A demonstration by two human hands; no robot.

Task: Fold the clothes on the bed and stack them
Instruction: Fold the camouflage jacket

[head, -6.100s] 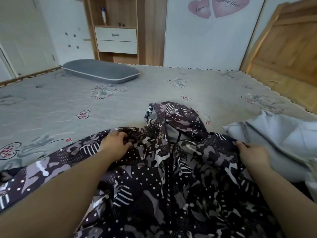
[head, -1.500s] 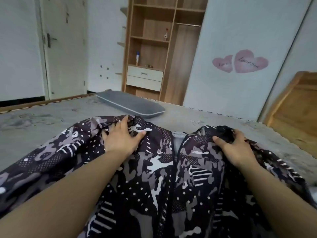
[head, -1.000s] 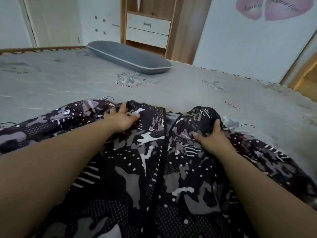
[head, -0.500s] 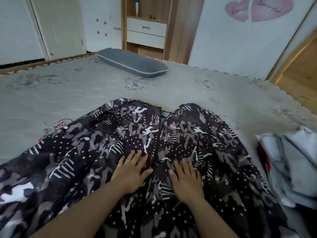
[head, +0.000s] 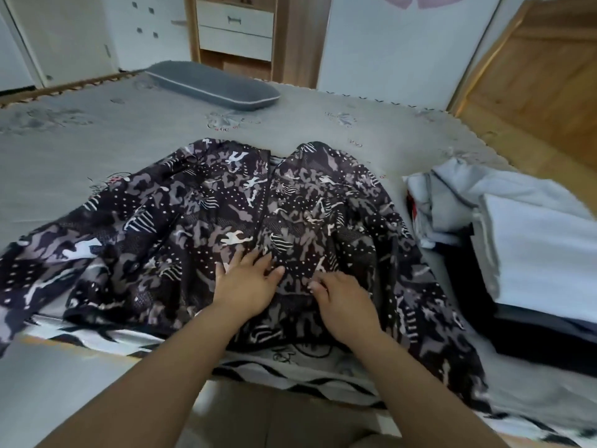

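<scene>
While the jacket (head: 258, 221) lay spread on the bed (head: 97, 150), the left hand (head: 247, 281) pressed flat and the right hand (head: 344, 302) rested loosely curled, gripping nothing; thin, slippery fabric looked easiest taken at the sleeves.

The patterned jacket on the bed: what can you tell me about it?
The jacket is dark thin fabric printed with grey camouflage, white dots and stripes. It lies spread front-up on the grey bed, a zip down its middle, one sleeve trailing left. The left hand and right hand rest on its lower front.
</scene>
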